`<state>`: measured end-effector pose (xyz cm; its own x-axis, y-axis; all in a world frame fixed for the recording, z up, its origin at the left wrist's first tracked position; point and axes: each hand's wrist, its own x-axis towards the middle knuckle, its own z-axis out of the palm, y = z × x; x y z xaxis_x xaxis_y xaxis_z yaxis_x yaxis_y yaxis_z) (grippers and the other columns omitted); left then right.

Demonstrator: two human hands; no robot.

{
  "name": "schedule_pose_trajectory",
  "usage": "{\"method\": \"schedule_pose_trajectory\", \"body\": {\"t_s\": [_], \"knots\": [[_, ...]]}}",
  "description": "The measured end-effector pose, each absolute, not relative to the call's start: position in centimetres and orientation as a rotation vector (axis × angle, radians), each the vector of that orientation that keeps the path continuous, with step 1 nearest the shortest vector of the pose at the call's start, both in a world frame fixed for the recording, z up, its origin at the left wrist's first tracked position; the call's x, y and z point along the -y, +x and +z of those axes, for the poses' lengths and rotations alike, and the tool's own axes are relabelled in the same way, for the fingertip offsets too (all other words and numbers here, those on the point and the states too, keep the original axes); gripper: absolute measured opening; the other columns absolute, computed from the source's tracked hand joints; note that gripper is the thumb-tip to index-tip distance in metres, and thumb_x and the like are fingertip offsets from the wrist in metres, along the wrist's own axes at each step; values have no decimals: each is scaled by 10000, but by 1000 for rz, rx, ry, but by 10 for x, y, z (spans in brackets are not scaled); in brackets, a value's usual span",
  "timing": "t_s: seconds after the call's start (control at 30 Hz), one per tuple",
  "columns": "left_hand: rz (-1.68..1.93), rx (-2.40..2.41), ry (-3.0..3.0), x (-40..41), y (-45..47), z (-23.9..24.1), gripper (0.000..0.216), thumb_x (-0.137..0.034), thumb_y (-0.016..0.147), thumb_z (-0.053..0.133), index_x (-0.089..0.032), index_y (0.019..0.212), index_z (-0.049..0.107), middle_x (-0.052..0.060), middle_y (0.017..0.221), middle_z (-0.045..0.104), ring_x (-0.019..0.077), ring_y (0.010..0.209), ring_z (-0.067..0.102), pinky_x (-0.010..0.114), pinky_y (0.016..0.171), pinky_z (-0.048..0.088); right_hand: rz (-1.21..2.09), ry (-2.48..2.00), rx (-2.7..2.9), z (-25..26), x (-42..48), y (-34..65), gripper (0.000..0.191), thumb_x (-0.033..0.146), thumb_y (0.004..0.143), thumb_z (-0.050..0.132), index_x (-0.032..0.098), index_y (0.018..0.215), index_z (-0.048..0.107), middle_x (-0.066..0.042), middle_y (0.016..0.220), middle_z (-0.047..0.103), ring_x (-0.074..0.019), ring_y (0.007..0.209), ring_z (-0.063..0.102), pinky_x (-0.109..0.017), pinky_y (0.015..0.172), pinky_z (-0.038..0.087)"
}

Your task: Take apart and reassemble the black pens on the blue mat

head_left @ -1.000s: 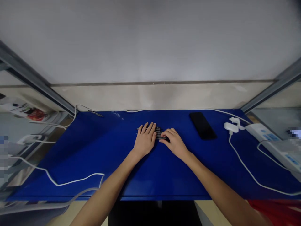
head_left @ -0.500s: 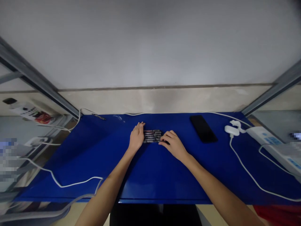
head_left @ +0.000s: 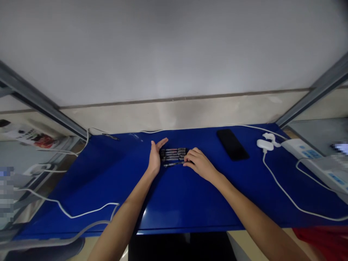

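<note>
Several dark pens with clear barrels point(head_left: 173, 154) lie side by side in a row on the blue tabletop point(head_left: 190, 203). My left hand point(head_left: 154, 158) stands on edge at the row's left end, fingers stretched out and thumb apart, holding nothing. At the opposite end, my right hand point(head_left: 198, 163) has its fingers pinched on the right tip of the nearest pen point(head_left: 172, 164). That pen lies slightly tilted and a little apart from the others. The fingers hide its right end and some of the row's right side.
A black phone point(head_left: 232, 144) lies to the right. Beyond it are a white charger point(head_left: 265, 145) and a power strip point(head_left: 310, 152) with cables. Another pen point(head_left: 110, 136) rests at the back left. A white cable point(head_left: 89, 212) crosses the left side; a bottle point(head_left: 29, 134) lies past the bed frame.
My left hand has lifted off the pens' left ends and turned on edge, uncovering them. The nearest pen has separated toward me from the row, with my right hand on it.
</note>
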<state>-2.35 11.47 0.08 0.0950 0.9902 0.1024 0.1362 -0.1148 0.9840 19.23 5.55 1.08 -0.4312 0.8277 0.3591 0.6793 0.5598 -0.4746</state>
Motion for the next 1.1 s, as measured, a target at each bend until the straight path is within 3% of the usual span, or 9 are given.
{"method": "schedule_pose_trajectory", "body": {"t_s": [0.4,0.53,0.67,0.87,0.97,1.1], "knots": [[1199,-966,1144,-112,-18,2,726,-647,957,126,-211,1217,646,70,1343,604,253,1363,432,437,1167,263,221,-1232,2213,2,-54,185,126,321,922,611,226,902,692,-57,893,660,-231,898,549,-399,810,478],[1191,-930,1126,-112,-16,3,722,-649,956,131,-214,1225,642,72,1346,602,260,1356,441,448,1149,298,290,-1229,2138,4,-54,189,133,357,903,636,232,913,680,-56,919,653,-235,902,549,-418,845,478],[1262,-964,1098,-109,-16,4,720,-641,960,137,-212,1188,667,71,1348,600,252,1380,410,436,1182,234,341,-1292,1885,10,-55,193,253,444,921,582,247,1057,661,-87,1057,630,-266,1036,555,-462,941,453],[1361,-988,973,-103,-13,3,676,-620,965,180,-219,1195,673,60,1375,579,242,1418,352,431,1214,137,908,-1262,1253,-3,-68,189,497,565,995,294,310,1362,511,-35,1475,459,-225,1396,372,-446,1168,277],[1377,-960,972,-102,-8,4,656,-604,969,196,-214,1186,676,62,1388,567,241,1411,366,421,1212,166,1158,-1170,1048,-11,-75,186,597,637,972,242,317,1428,457,-10,1530,407,-225,1444,301,-456,1200,207],[1365,-882,970,-103,-1,6,644,-587,975,191,-213,1205,662,66,1390,565,233,1405,377,417,1206,193,1241,-1131,997,-10,-76,187,630,664,960,221,325,1432,464,5,1540,390,-237,1472,230,-489,1208,138]]}}
